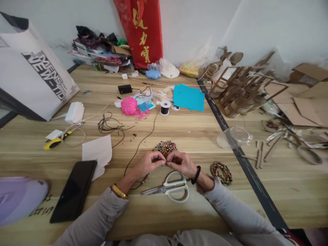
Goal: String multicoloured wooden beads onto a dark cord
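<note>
Nearest to the person lie one black phone and one pair of white-handled scissors on the wooden table. Just above the scissors, the left hand and the right hand meet, fingertips pinched together, probably on the thin black cord, though the grip is too small to see. One pile of colored beads sits just behind them, one finished bead bracelet to the right. Farther away are one pink yarn ball, one black thread spool and one red bag.

Place: craft workshop | counter: wood, strewn with supplies | near: loose beads, scissors | far: pink yarn, thread spool, blue paper | right: laser-cut wooden model, cardboard scraps
</note>
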The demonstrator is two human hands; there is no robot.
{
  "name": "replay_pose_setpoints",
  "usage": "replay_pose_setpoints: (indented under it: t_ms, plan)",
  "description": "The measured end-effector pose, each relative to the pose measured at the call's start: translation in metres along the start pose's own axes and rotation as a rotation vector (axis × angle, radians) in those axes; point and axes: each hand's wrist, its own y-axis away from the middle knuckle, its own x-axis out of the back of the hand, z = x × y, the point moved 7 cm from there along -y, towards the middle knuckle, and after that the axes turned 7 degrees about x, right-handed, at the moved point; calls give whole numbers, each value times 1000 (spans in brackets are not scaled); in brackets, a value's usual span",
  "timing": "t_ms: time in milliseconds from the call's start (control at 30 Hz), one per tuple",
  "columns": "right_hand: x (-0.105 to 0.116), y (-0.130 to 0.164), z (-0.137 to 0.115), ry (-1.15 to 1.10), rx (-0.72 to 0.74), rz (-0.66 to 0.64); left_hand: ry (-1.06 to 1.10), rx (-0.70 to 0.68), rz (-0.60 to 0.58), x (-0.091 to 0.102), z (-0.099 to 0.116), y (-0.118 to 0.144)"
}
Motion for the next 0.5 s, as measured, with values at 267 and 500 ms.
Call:
replay_pose_setpoints:
  t_ms: [267,500]
  plan:
    - [0,0,0,12,7,-4,28,21,-12,1,-1,-1]
    - [1,0,-1,20,23,-4,80,18,-35,-2,-5,-1]
